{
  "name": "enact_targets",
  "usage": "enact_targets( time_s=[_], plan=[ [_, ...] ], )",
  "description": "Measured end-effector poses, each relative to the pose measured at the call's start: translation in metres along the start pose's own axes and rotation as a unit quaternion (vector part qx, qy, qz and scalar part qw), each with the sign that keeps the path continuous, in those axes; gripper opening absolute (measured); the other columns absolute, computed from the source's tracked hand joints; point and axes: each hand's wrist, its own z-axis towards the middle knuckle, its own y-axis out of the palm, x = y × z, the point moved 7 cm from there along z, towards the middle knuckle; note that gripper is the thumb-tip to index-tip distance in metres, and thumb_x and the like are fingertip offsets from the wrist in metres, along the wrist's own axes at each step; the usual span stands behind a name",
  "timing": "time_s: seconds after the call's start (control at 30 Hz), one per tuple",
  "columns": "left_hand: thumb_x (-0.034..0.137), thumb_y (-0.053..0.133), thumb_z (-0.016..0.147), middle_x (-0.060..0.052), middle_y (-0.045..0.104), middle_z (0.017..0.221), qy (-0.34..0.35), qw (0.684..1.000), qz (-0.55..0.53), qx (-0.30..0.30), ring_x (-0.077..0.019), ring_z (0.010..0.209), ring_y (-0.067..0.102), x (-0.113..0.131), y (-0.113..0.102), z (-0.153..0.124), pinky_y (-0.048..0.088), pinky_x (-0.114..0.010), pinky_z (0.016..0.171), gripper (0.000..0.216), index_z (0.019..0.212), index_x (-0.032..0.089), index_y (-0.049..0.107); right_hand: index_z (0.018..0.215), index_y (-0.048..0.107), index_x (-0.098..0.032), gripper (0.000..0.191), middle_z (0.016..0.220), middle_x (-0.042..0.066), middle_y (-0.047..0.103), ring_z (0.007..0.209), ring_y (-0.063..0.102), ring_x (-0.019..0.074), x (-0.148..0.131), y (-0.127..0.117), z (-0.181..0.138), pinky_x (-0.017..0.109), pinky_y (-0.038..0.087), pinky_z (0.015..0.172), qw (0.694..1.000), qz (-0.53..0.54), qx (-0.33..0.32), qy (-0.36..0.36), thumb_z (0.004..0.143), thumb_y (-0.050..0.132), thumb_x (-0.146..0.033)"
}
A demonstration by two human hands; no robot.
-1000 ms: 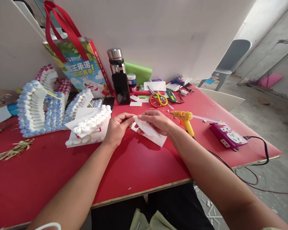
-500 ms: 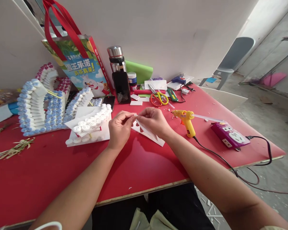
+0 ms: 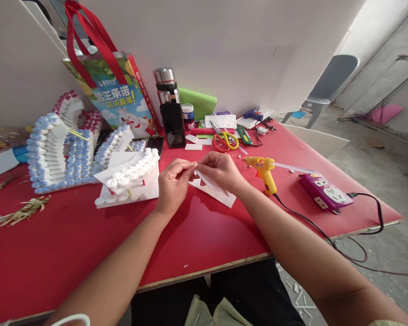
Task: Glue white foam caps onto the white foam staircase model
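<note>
Both my hands meet over the middle of the red table (image 3: 197, 235). My left hand (image 3: 172, 183) pinches the near end of a thin white foam strip (image 3: 207, 181), fingers closed on it. My right hand (image 3: 221, 171) grips the same strip from the other side, fingers curled round it. Under them lies a flat white foam piece (image 3: 221, 195). A white stepped model with white bottle caps (image 3: 129, 179) stands just left of my left hand.
A yellow glue gun (image 3: 265, 171) and a purple power strip (image 3: 323, 191) with a black cable lie to the right. Orange-yellow scissors (image 3: 224, 140), a black phone (image 3: 172, 124), a steel flask (image 3: 165, 83) and a red-handled bag (image 3: 114, 93) stand behind. Blue-capped stepped models (image 3: 59, 154) fill the left.
My hands have drawn a little closer together on the white strip and it tilts more on edge. Everything else on the table is as before.
</note>
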Motion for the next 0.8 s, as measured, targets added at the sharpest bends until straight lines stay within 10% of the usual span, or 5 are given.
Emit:
enact_targets(
  time_s=[0.27, 0.8],
  plan=[
    [0.033, 0.083, 0.074, -0.002, 0.067, 0.081, -0.163, 0.965, -0.192, -0.067, -0.0117, 0.059, 0.06, -0.028, 0.005, 0.006, 0.05, -0.027, 0.056, 0.021, 0.089, 0.019, 0.079, 0.078, 0.061, -0.016, 0.03, 0.07, 0.003, 0.071, 0.054, 0.066, 0.014, -0.01, 0.001, -0.003, 0.026, 0.053, 0.052, 0.998, -0.01, -0.058, 0.016, 0.079, 0.077, -0.041],
    [0.038, 0.072, 0.086, 0.001, 0.059, 0.062, -0.14, 0.982, -0.059, -0.11, -0.0109, 0.056, 0.051, -0.027, 0.004, 0.005, 0.043, -0.025, 0.059, 0.019, 0.088, 0.019, 0.073, 0.077, 0.058, -0.019, 0.025, 0.071, 0.004, 0.073, 0.05, 0.065, 0.014, 0.008, -0.006, 0.0, 0.024, 0.047, 0.047, 0.991, -0.131, -0.025, 0.018, 0.084, 0.073, -0.037]
  ],
)
